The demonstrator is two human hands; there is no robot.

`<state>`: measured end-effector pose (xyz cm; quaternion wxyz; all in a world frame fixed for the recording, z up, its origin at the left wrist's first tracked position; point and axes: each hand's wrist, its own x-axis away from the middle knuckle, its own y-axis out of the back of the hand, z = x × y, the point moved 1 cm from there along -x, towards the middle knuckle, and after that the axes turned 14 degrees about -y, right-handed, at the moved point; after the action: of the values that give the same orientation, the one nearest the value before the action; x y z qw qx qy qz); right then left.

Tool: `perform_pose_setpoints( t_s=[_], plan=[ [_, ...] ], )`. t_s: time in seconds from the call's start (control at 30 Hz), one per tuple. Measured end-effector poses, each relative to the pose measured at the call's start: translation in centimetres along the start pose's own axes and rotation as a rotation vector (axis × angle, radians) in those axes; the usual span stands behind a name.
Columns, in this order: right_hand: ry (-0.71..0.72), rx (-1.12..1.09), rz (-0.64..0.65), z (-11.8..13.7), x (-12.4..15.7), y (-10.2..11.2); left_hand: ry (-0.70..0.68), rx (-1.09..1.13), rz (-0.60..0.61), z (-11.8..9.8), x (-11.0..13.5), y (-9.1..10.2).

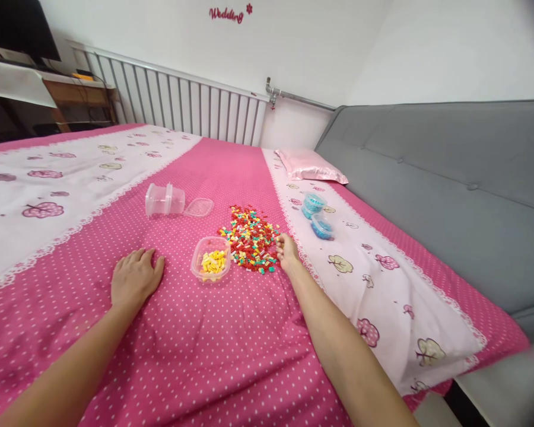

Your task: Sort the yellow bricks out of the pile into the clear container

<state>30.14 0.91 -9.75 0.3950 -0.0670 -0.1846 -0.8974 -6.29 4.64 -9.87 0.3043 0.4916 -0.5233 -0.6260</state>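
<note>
Right hand [286, 252] beside colourful pieces [251, 238], fingertip contents indistinct

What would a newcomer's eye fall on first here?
It would probably be the heap of colourful small pieces on the pink bedspread, with the right hand at its right edge. Left of the heap sits a clear tub holding yellow pieces. Farther right, on the white strip, are a teal-filled tub and a blue-filled tub.

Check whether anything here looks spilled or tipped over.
Two things: what looks like a stack of clear plastic tubs lies sideways, and small multicoloured plastic pieces are heaped loose on the pink polka-dot bedspread, outside any container.
</note>
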Motion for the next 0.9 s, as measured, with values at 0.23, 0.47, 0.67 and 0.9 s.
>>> perform_pose_setpoints(
  t_s=[0.23,0.47,0.67,0.9],
  plan=[
    [-0.012,-0.049,0.046,-0.1,-0.5,0.2,0.008,-0.005,0.013,-0.2,0.0,0.1],
    [0.080,0.295,-0.018,-0.7,-0.6,-1.1,0.004,-0.004,0.008,-0.1,0.0,0.0],
    [0.087,0.518,-0.117,-0.7,0.4,-2.0,0.004,-0.003,0.002,0.1,0.0,-0.2],
    [0.115,0.618,-0.143,-0.9,0.3,-1.6,0.001,-0.001,0.003,0.1,0.1,-0.2]
  ],
)
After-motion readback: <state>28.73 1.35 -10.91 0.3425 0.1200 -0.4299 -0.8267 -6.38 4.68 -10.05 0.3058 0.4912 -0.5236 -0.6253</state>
